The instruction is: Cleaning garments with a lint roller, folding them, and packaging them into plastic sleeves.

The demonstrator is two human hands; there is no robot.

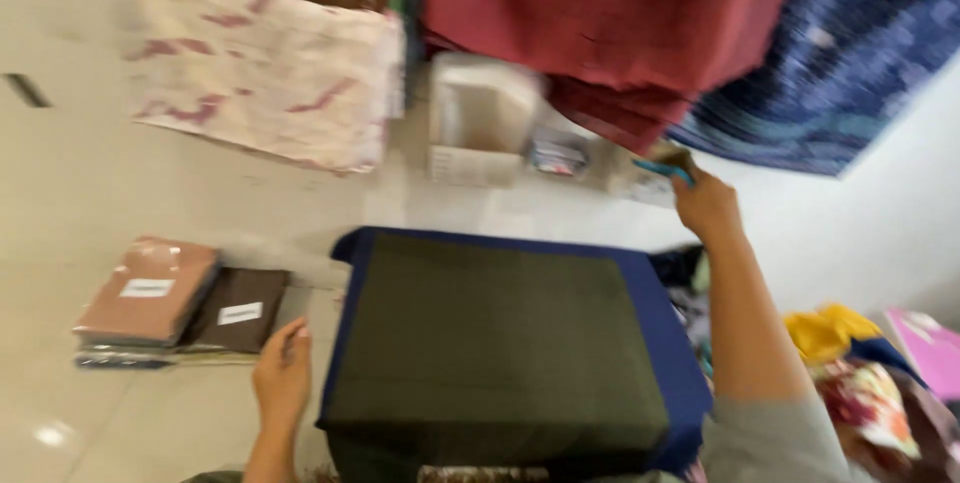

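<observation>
Right hand [706,205] is gripping a small teal-edged object [663,165]; left hand [283,375] is resting loosely curled beside the dark green cloth [495,338].

**Both arms extended, right reaching far**

The left hand [282,375] is held low, fingers loosely curled, palm turned inward. The right arm is stretched forward, grey-sleeved at the elbow; the right hand [706,205] is closed in a grip, blurred.

Two hands [283,375], two packets [150,291], one box [480,123]
</observation>
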